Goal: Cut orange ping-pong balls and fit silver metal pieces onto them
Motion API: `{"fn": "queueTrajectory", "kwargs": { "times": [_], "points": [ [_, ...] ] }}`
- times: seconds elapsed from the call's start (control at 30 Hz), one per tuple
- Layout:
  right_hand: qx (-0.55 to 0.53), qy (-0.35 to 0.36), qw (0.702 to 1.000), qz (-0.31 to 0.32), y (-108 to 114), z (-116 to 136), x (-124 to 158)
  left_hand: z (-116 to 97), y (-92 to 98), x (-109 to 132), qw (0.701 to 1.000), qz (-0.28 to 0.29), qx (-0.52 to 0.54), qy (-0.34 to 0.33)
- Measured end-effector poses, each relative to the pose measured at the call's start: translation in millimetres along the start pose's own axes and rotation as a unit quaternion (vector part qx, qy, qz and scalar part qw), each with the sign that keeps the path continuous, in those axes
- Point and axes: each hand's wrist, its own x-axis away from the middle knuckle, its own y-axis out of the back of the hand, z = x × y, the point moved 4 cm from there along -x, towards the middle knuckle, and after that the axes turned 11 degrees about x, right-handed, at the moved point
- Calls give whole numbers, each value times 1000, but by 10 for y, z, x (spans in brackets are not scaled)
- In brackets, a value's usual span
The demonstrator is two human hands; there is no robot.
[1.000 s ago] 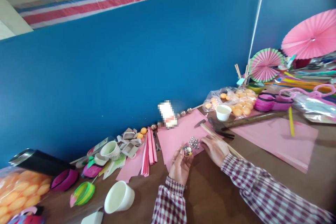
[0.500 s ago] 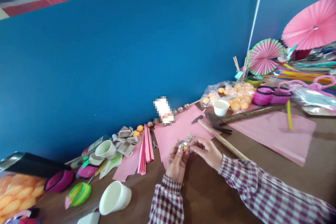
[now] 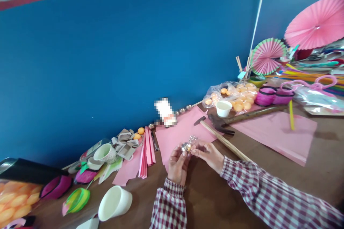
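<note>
Between the thumb and fingers of my left hand (image 3: 178,162) is a small orange ball (image 3: 186,147), its upper side covered in shiny silver pieces. The fingertips of my right hand (image 3: 207,154) are pinched together against the ball's right side; whatever they hold there is too small to make out. Just behind the ball, a little heap of silver pieces (image 3: 192,138) lies on a pink paper sheet (image 3: 174,134). A hammer with a pale wooden handle (image 3: 225,141) rests beyond my right hand, its head on the paper.
A second hammer (image 3: 249,115) lies behind, near a small white cup (image 3: 223,108) and bagged orange balls (image 3: 243,96). Silver balls (image 3: 182,110) line the wall. To the left are a white paper cup (image 3: 115,203), folded pink strips (image 3: 146,154) and cardboard bits (image 3: 126,146).
The view has shifted slightly, so most things sit a little further left. Both hands stay together at the ball, with the fingers almost unmoved.
</note>
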Motion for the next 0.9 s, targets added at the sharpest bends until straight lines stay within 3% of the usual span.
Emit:
{"fn": "queueTrajectory", "kwargs": {
  "times": [0.9],
  "points": [
    [29, -6, 999, 12, 10, 5, -9, 3, 5, -8, 1000, -4, -14, -6]
  ]
}}
